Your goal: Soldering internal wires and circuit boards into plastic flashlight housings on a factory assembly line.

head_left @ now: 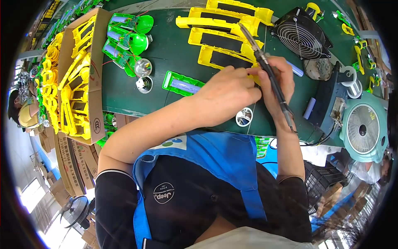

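Right, status at the bench:
Soldering iron: held like a pen in the right hand, handle angled up and away toward the far edge, cord end down by the wrist. Tip hidden behind the hands.
Right hand: fingers wrapped round the iron's handle, closed grip.
Left hand: crossed over in front of the right, fingers curled down onto the work at mid-bench. What it pinches is hidden, cannot tell.
Yellow housing: nearest one of a fanned row with black panels; its near end sits under the two hands.
Other yellow housings: stacked toward the far edge, overlapping.
Green tray: just left of the left hand, holds a pale cylindrical cell.
Round reflectors: silver, left of the green tray; another one at the near edge below the hands.
Green parts: wired cluster at the far left corner.
Cardboard box: off the left edge, full of yellow frames.
Black fan: far right corner, grille tilted toward the person.
Teal fan: beyond the right edge.
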Demonstrator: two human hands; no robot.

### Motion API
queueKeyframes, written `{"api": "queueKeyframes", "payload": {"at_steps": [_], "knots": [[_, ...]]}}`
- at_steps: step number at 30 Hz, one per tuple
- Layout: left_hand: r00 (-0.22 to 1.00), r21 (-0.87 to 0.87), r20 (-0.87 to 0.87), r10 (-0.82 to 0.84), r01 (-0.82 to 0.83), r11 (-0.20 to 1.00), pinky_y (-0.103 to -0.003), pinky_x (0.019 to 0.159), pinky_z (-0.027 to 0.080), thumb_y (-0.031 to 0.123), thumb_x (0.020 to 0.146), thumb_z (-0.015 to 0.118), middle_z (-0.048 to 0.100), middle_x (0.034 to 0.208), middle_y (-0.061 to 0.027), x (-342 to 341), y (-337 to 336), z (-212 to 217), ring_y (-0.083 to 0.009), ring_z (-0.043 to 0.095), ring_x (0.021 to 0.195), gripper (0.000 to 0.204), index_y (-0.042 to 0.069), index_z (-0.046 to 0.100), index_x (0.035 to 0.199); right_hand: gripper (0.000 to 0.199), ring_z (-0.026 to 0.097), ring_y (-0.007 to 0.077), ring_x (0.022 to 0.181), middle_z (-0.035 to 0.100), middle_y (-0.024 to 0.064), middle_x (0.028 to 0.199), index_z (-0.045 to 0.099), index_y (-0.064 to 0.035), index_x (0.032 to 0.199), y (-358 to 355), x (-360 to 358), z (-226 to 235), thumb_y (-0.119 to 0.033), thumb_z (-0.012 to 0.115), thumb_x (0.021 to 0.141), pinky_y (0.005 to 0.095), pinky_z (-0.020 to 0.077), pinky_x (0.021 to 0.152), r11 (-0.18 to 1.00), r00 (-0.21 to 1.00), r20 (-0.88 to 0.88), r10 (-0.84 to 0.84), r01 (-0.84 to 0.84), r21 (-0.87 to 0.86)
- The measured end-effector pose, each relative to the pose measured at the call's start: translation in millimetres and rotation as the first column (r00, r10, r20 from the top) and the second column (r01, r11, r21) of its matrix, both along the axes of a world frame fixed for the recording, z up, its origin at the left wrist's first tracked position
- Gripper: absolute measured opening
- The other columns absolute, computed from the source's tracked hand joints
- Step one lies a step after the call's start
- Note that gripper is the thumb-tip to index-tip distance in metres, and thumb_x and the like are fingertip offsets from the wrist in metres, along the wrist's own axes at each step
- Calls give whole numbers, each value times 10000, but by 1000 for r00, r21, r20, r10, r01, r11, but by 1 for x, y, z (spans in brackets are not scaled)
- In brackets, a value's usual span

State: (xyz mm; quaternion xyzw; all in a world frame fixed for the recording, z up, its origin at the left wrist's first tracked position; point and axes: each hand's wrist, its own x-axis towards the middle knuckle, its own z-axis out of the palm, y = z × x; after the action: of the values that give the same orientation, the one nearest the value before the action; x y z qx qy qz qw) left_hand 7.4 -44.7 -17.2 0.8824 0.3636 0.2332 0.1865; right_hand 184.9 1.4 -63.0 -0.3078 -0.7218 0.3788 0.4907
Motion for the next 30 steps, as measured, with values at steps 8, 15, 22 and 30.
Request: {"api": "queueKeyframes", "payload": {"at_steps": [8, 15, 22, 30], "knots": [[998, -132, -64, -13, 5, 991, -387, 724, 435, 79, 736, 715, 595, 801, -45, -3, 1, -10, -269, 539, 791, 144, 89, 608, 831, 305, 687, 214, 825, 542, 131, 1031, 493, 4, 1133, 3, 1, -8, 66, 630, 868, 287, 581, 705, 999, 998, -47, 46, -46, -4], [888, -619, 188, 421, -225, 752, -249, 602, 401, 74, 831, 656, 614, 778, -31, -42, 9, 21, -142, 463, 637, 94, 30, 654, 914, 332, 695, 243, 834, 569, 161, 1017, 490, 5, 1129, -13, 24, -4, 90, 635, 844, 320, 591, 728, 997, 996, -40, 79, -79, 14], [992, -50, -118, -42, 36, 998, -356, 732, 389, 151, 701, 698, 595, 838, -43, -4, 1, 9, -223, 545, 872, 191, 83, 593, 846, 277, 702, 228, 835, 574, 151, 1015, 479, 2, 1136, -11, 18, -6, 14, 617, 897, 277, 563, 713, 998, 998, -59, 18, -22, -62], [981, 52, -191, -40, 51, 997, -346, 727, 363, 148, 754, 608, 605, 731, -10, 8, 1, -4, -183, 560, 836, 51, 98, 614, 744, 271, 698, 217, 862, 557, 132, 1020, 471, 9, 1130, -11, 18, -11, 22, 612, 900, 288, 571, 735, 994, 993, -117, 21, -34, -106]]}}
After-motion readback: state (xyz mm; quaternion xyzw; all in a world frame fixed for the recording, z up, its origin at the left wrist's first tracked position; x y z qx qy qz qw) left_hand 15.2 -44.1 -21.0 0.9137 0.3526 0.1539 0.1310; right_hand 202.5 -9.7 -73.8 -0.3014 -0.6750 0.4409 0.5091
